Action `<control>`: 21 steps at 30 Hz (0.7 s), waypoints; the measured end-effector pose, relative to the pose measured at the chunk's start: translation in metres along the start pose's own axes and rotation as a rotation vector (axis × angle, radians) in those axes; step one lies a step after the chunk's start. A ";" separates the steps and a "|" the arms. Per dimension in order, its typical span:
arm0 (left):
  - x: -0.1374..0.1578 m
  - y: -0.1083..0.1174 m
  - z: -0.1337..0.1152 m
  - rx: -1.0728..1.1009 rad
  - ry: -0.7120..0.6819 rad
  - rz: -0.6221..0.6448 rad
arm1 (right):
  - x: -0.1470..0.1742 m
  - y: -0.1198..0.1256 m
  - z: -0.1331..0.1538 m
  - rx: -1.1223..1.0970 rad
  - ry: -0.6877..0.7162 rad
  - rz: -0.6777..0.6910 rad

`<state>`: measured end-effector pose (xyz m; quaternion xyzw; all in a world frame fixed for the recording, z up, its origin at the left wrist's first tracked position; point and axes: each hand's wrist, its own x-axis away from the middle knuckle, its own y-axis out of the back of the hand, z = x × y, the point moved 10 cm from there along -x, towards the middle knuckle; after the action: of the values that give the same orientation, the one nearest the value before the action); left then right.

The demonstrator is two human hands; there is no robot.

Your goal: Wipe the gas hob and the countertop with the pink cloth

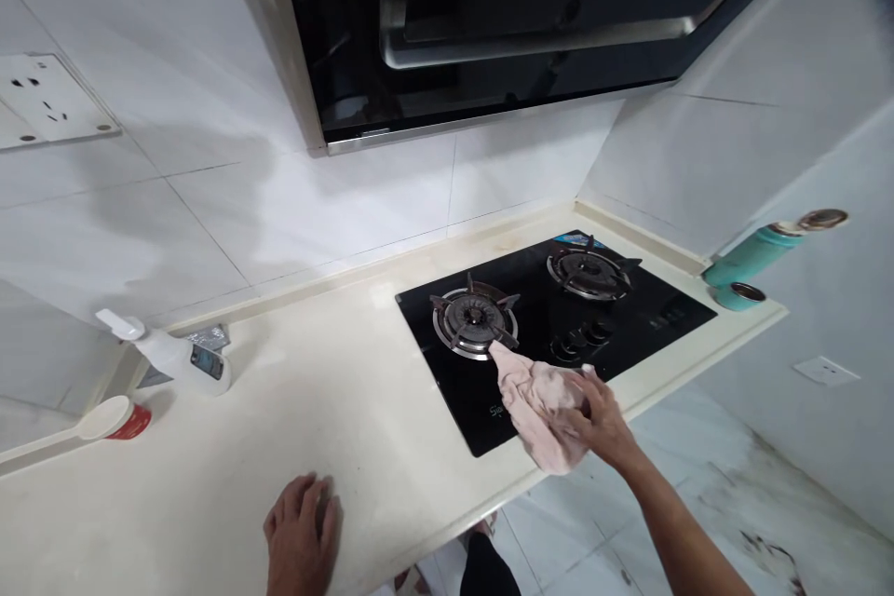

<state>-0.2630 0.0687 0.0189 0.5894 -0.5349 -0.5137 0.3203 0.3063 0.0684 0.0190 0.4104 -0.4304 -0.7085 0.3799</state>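
My right hand (597, 419) is closed round a crumpled pale pink cloth (535, 391) over the front edge of the black glass gas hob (453, 410). One corner of the cloth reaches the rim of the left burner (476, 317). Behind the hand are the control knobs (581, 340), and the second burner (590, 272) lies farther back on the right. My left hand (302, 531) rests on the pale countertop (335, 391), its fingers lying flat with nothing in them.
A white spray bottle (174, 358) and a red and white paper cup (122, 419) stand at the left. At the far right end are a teal flask (758, 251) and a teal cup (740, 295). A black range hood (503, 102) overhangs the hob.
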 end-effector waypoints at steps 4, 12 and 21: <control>-0.002 0.002 -0.003 -0.021 0.002 0.019 | 0.001 -0.010 0.055 0.063 -0.104 0.052; -0.005 0.002 -0.006 -0.042 0.030 0.042 | 0.079 -0.026 0.198 -0.022 0.081 0.200; 0.001 -0.004 0.008 0.081 -0.035 -0.017 | 0.211 -0.049 0.364 -0.506 0.925 0.550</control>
<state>-0.2699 0.0696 0.0131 0.5972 -0.5558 -0.5047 0.2823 -0.1129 0.0050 0.0270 0.4467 -0.1282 -0.4122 0.7836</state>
